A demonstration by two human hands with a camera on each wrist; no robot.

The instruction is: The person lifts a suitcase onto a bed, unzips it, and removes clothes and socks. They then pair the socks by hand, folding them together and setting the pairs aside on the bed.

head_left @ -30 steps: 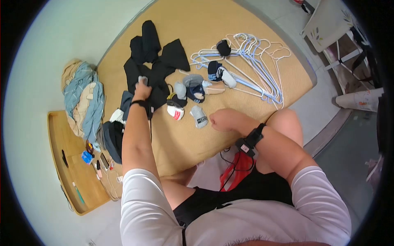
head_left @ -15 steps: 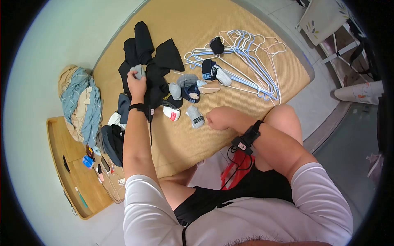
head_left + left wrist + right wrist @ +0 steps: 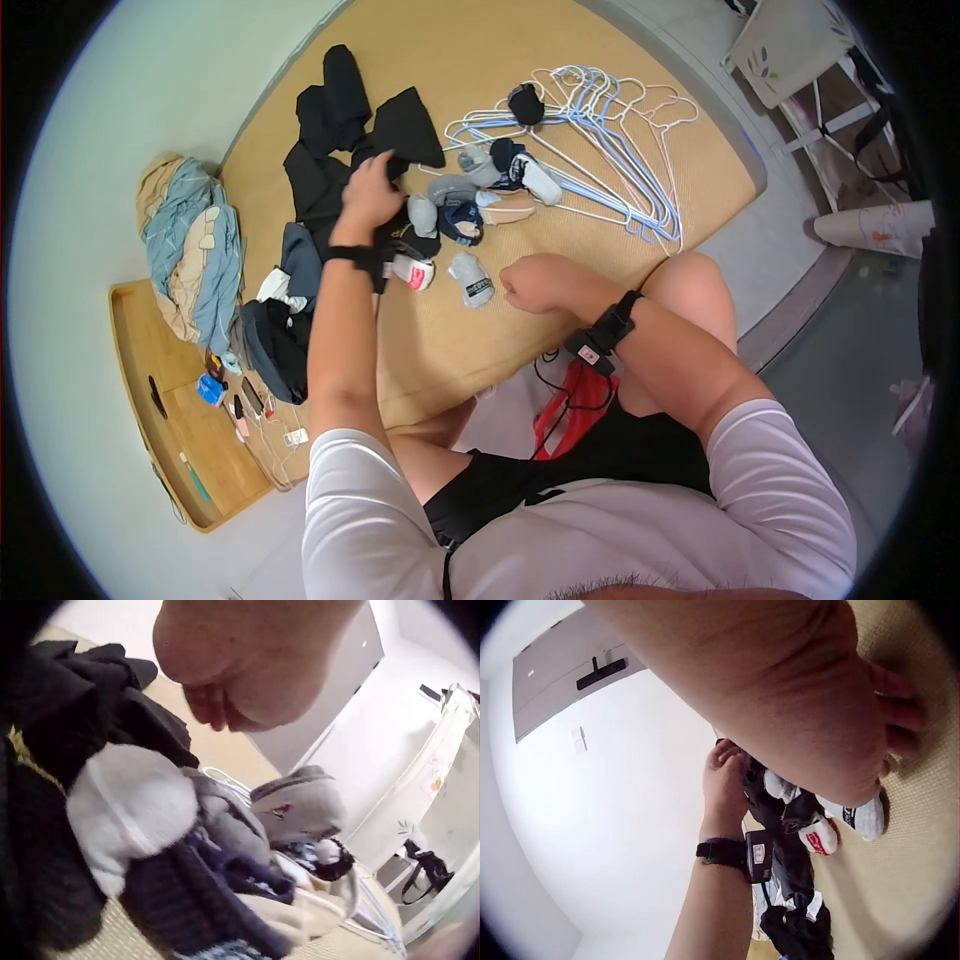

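Bed: carries the clothing and hangers; woven tan surface (image 3: 430, 350).
Left hand: fingers loosely bent, no item visible in the grip; raised over the edge of the black garments (image 3: 320, 190), just beside the sock group. Left hand (image 3: 370, 197).
Right hand: fingers loosely curled, holding nothing visible; lowered near the bed's near edge, beside the banded grey sock. Right hand (image 3: 538, 284).
Banded grey sock (image 3: 471, 280): between the right hand and the white sock – dark band with pale lettering, not legible.
White sock (image 3: 412, 271): red patch with white marks; wording not legible.
Sock group: mid-bed; includes a pale grey sock (image 3: 422, 215), a navy sock (image 3: 461, 222) and a beige sock (image 3: 507, 208).
Motif sock (image 3: 296, 810): grey, small red motif; stands above the others in the left wrist view.
Black-and-yellow item (image 3: 415, 238): yellow marking, too small to read.
Hangers (image 3: 640, 185): white and light blue, overlapping, towards the bed's right corner; a black bundle (image 3: 526, 104) and a white sock pair (image 3: 541, 183) lie on or against them.
Wrist units: left wrist unit (image 3: 759, 856) and right wrist unit (image 3: 590, 352) – each has a white label, text not legible.
Quilt (image 3: 190, 240): blue and beige, beyond the bed's left edge.
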